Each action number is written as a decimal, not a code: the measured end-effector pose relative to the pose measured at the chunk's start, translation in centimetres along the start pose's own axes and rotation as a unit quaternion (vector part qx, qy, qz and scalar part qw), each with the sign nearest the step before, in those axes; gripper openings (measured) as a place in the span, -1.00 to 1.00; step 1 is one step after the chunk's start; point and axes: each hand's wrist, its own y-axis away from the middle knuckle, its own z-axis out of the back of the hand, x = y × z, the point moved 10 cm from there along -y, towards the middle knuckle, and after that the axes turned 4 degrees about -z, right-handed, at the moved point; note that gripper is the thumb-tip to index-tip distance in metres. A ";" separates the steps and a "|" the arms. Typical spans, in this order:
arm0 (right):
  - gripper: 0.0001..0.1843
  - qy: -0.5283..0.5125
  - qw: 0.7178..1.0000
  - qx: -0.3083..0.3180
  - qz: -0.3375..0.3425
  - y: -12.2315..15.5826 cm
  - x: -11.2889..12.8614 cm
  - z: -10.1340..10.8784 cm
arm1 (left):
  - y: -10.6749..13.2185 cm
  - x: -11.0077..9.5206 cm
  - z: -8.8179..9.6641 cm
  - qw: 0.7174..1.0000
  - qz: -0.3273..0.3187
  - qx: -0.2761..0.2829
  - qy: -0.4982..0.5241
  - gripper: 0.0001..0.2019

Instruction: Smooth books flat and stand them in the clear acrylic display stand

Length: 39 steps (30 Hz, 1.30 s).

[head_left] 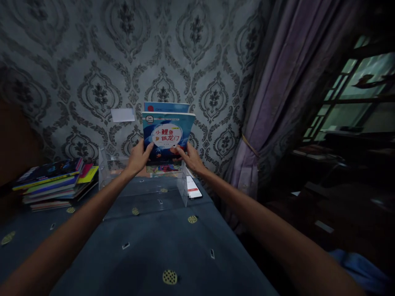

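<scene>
The left hand (138, 158) and the right hand (191, 158) are holding a blue Chinese picture book (169, 131) in the centre of the frame, each gripping one lower side, with the thumbs pressing on the front cover. The book is lying directly between the hands and rising above them, so neither hand is sitting nearer to it than the other.

Its front cover is facing the camera, with the title reading upright and the top edge pointing toward the upper part of the frame. The long axis appears to be running up and down, nearly square to the line between the hands; the upper edge seems to be leaning slightly toward the camera.

A second blue book (173, 107) is showing just above and behind it; whether the fingers are holding that one too, I cannot tell. A clear acrylic rack (103, 166) is standing on the dark tablecloth (148, 255), below and left of the book. Whether the book's bottom edge is touching it is unclear. A smartphone (194, 188) is lying just beside the rack's right side.
</scene>
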 end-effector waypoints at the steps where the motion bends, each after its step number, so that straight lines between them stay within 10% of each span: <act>1: -0.67 0.026 1.000 0.007 -0.001 0.1 0.0 -0.1 | 0.1 -0.4 0.2 0.999 -0.010 0.000 -0.051 -0.70; 9: -0.79 0.163 0.986 -0.047 -0.006 0.9 -0.4 -0.1 | 0.9 0.0 0.4 0.955 0.039 0.056 -0.289 -0.65; 39: -0.68 0.233 0.963 -0.109 -0.075 1.3 -2.4 -0.3 | -0.2 -1.2 -0.8 0.917 0.043 0.148 -0.369 -0.58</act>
